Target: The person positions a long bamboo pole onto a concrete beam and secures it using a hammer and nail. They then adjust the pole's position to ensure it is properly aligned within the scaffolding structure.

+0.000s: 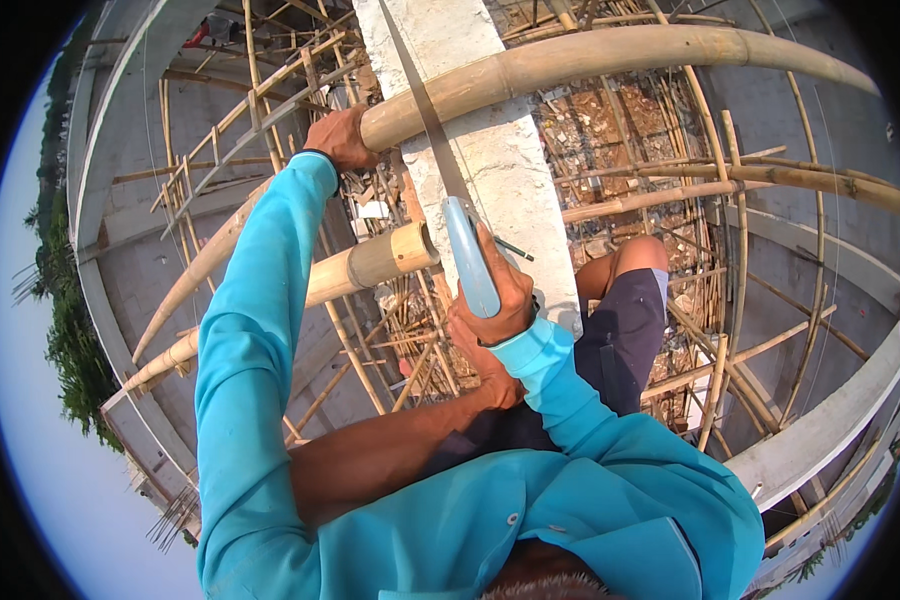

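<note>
My right hand (500, 285) is closed around the light blue handle of a handsaw (467, 255). The saw's long blade points away from me and lies across a thick bamboo pole (540, 72). On the blade's left side, my left hand (342, 137) is wrapped round the same pole; its fingers are partly hidden. The pole rests across a pale, rough concrete beam (525, 180). A thin dark stick, like a pencil (515, 248), shows beside my right fingers; whether I hold it or it lies on the beam I cannot tell.
A cut bamboo pole (375, 262) ends just left of the beam. Below stands bamboo scaffolding (740, 250) over rubble-strewn ground (610, 125). My bent leg (625, 330) is beside the beam. Concrete walls and ledges (830, 420) surround the drop, with trees (75, 340) beyond.
</note>
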A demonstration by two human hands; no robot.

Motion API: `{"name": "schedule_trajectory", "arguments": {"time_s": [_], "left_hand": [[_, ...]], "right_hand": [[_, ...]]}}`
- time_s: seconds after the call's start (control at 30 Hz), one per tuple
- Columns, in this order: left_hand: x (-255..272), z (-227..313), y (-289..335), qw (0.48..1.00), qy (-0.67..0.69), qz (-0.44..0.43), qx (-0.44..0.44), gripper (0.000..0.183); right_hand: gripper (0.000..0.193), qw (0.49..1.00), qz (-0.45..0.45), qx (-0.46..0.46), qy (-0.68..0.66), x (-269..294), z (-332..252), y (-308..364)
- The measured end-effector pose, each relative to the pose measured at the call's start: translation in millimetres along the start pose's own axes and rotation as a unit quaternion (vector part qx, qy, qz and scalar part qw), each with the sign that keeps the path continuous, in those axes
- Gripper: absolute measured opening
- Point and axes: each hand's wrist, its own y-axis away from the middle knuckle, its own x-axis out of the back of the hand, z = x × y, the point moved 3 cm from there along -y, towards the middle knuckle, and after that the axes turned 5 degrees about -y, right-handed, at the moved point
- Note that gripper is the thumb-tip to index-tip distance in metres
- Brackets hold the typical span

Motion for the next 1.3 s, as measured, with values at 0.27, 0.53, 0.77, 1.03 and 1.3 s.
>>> {"name": "schedule_trajectory", "arguments": {"time_s": [0.27,0.53,0.77,1.03,1.3], "left_hand": [[0.6,9.0,-3.0,1.0,-0.002,-0.001,-0.004,0.068],[0.1,5.9,-5.0,1.0,-0.007,-0.003,0.001,0.07],[-2.4,2.9,3.4,1.0,-0.002,0.002,0.009,0.07],[-8.2,-10.6,1.1,0.999,0.024,0.021,-0.004,0.069],[4.3,8.6,-2.8,1.0,-0.004,0.001,-0.015,0.066]], "right_hand": [[0.086,0.999,0.034,0.037,-0.006,-9.9,17.4,-39.7],[0.09,0.999,-0.007,0.004,-0.031,7.8,25.4,-23.7],[0.079,0.991,0.03,0.12,0.055,30.3,25.3,37.1],[0.06,0.996,0.039,0.075,0.025,27.3,13.2,44.5],[0.08,0.999,0.025,0.0,-0.031,-11.2,34.4,-42.4]]}}
